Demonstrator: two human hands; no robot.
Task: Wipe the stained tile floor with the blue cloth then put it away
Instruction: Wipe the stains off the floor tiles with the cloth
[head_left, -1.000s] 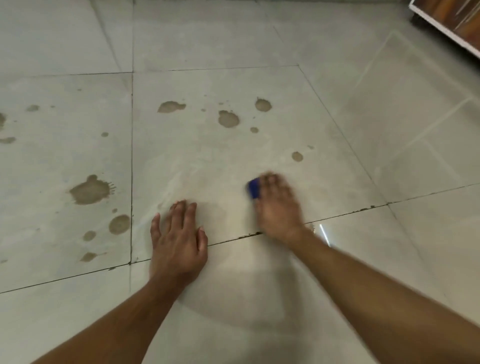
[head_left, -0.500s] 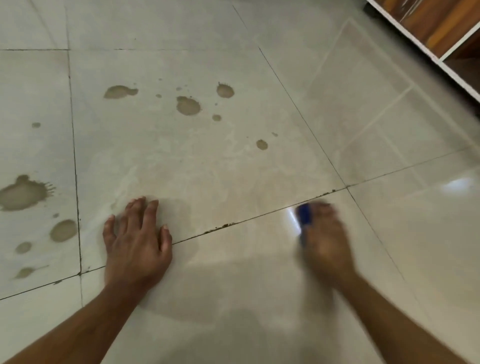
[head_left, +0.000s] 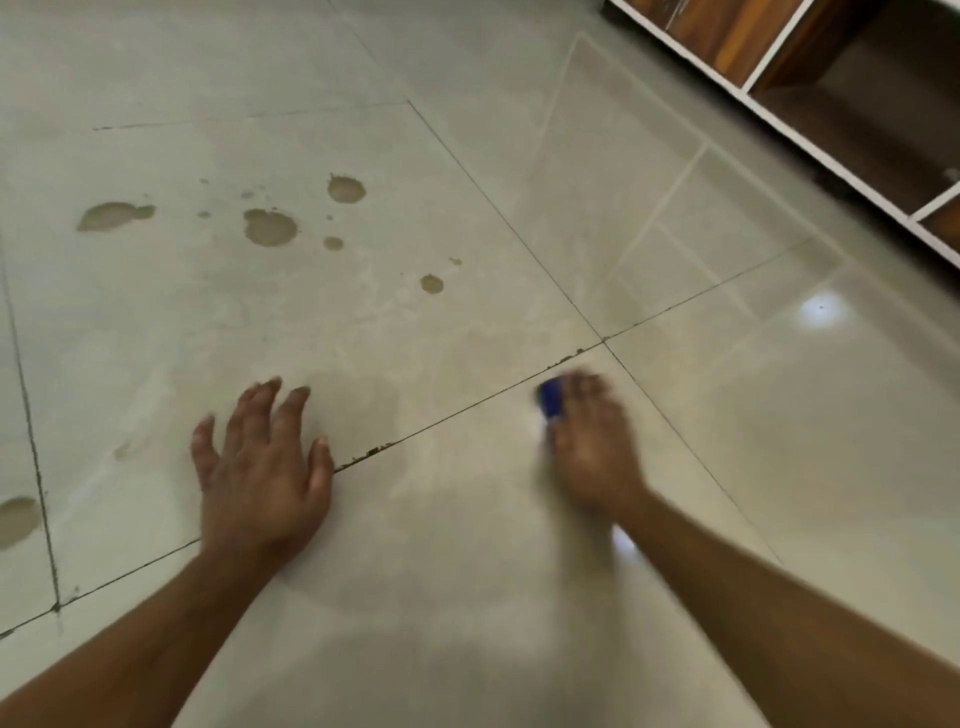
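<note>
1. Left hand (head_left: 260, 467): flat on the tile floor (head_left: 467, 597), fingers spread, grasping nothing.
2. Right hand (head_left: 592, 441): blurred, covering the blue cloth (head_left: 550, 397); grip cannot be told.
3. Blue cloth: on the floor, just below a grout line, near the tile junction.
4. Brown stains (head_left: 270, 227): further out, well apart from both hands.
5. Wooden shelf unit (head_left: 810, 78): far right.

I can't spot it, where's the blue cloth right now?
In the head view, the small blue cloth is on the pale tile floor under the right hand, near where the dark grout lines cross.
</note>
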